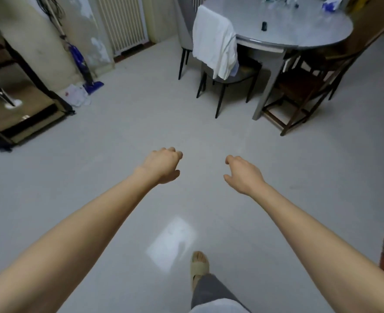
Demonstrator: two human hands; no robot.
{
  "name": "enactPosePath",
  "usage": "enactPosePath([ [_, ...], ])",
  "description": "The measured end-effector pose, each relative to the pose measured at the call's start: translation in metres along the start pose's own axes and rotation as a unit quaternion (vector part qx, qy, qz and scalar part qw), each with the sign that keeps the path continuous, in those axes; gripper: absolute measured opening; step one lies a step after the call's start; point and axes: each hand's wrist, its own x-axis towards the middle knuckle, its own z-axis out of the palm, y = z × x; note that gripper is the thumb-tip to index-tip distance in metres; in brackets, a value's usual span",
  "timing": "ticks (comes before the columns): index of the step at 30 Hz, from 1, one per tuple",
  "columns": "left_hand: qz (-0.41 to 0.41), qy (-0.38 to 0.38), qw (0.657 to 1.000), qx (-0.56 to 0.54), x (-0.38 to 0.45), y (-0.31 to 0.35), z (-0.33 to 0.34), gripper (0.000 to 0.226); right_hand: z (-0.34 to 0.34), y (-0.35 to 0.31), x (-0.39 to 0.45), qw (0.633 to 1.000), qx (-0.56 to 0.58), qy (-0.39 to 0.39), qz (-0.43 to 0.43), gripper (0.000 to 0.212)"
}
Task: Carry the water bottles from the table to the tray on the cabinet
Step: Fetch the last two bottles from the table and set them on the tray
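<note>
1. Hands first: your left hand (161,164) and right hand (243,175) reach out over the floor (118,154), fingers loosely curled, holding nothing.
2. Your desk (299,30) stands well ahead at upper right.
3. Clear bottles (276,1) on its far edge look blurred.

Two bare hands, the left hand (162,164) and the right hand (243,175), one round surface (299,28), three chairs around it, one white cloth (214,44) draped on a chair back, one small dark object (264,26), and one sandalled foot (199,264).
</note>
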Motion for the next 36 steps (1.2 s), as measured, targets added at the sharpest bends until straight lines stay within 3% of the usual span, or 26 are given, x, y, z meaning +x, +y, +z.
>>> enactPosePath([
  [11,-0.096,0.041,0.994,-0.03,0.241,-0.194,-0.112,0.044,-0.124,-0.074,0.357,0.995,-0.015,0.034,-0.089,0.04],
  [19,-0.076,0.052,0.996,-0.013,0.446,-0.343,-0.204,0.045,-0.192,-0.114,0.579,0.997,0.008,0.048,-0.053,0.039],
  [26,-0.022,0.053,0.998,-0.013,0.626,-0.41,-0.267,0.049,-0.239,-0.109,0.755,0.999,-0.002,0.048,-0.021,0.036],
  [36,-0.081,0.033,0.996,-0.009,0.862,-0.571,-0.33,0.048,-0.3,-0.15,1.073,0.994,-0.001,0.032,-0.109,0.036],
])
